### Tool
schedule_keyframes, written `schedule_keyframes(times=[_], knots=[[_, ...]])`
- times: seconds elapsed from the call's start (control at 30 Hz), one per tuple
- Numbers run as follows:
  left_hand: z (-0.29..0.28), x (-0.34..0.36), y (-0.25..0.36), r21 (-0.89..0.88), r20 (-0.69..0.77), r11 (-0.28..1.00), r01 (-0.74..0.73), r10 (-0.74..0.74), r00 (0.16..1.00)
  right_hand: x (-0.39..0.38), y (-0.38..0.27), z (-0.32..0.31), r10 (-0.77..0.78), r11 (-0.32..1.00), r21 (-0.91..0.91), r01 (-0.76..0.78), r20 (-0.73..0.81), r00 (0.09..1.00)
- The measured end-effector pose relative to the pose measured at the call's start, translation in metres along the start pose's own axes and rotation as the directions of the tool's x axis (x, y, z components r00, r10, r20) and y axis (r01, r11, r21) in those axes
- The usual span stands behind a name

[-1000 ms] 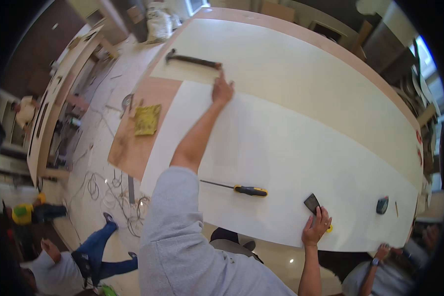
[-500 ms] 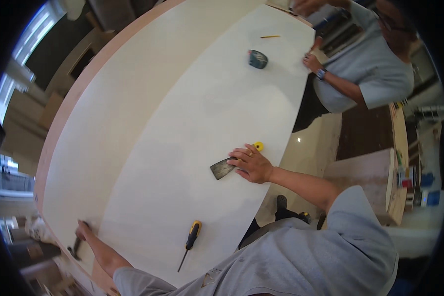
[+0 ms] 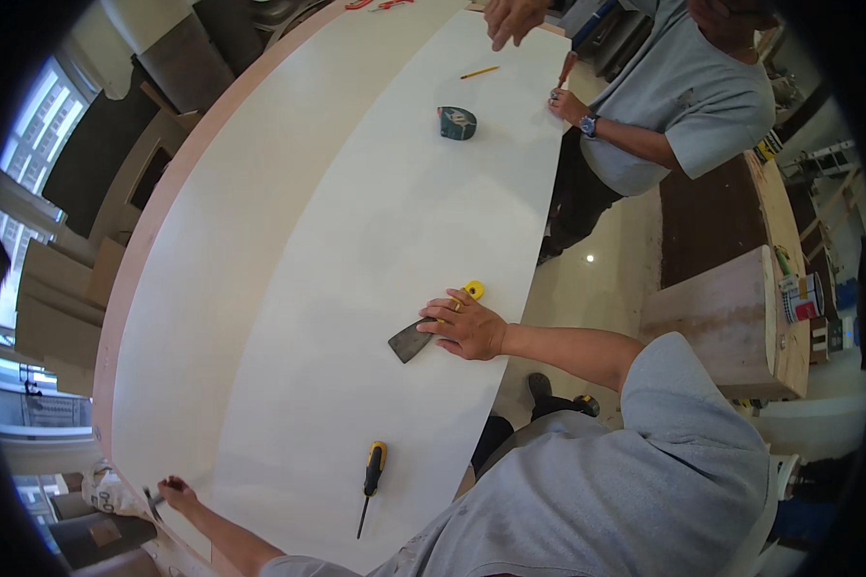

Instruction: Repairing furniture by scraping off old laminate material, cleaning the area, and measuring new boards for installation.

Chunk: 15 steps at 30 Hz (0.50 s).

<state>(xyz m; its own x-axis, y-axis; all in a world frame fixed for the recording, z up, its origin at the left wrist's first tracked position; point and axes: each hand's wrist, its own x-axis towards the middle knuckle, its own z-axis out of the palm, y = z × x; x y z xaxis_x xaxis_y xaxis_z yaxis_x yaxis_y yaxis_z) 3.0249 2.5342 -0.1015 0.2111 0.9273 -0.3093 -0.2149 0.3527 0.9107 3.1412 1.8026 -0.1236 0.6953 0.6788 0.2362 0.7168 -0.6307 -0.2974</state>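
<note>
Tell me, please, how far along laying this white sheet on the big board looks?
Laid: the white sheet lies flat on the board. In hand: right hand presses a scraper; left hand reaches the far edge. Left: the co-worker's end; whether it is bonded cannot be told.

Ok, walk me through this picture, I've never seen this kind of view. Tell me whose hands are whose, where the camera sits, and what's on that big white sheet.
The camera sits on a person's head and looks down through a fisheye lens, so straight edges bend. That person wears grey. Their right hand rests on a yellow-handled scraper lying on the white sheet. Their left hand reaches far out to the sheet's end, at a dark tool I cannot make out. Nearer lies a screwdriver with a yellow and black handle. Farther along lie a dark tape measure and a pencil. At the top, a co-worker's hands touch the sheet.
</note>
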Motion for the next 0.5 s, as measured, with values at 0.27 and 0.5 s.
schedule_keyframes(times=[0.27,0.5], knots=[[0.1,-0.285,-0.083,0.264,0.598,0.961,-0.08,-0.098,0.795,-0.006,0.001,0.004,-0.053,0.999,0.005,0.054,-0.08,0.995],[0.228,-0.524,-0.183,0.422,0.862,0.906,0.033,-0.413,0.294,-0.012,0.003,-0.003,-0.039,0.999,0.037,0.039,-0.012,0.999]])
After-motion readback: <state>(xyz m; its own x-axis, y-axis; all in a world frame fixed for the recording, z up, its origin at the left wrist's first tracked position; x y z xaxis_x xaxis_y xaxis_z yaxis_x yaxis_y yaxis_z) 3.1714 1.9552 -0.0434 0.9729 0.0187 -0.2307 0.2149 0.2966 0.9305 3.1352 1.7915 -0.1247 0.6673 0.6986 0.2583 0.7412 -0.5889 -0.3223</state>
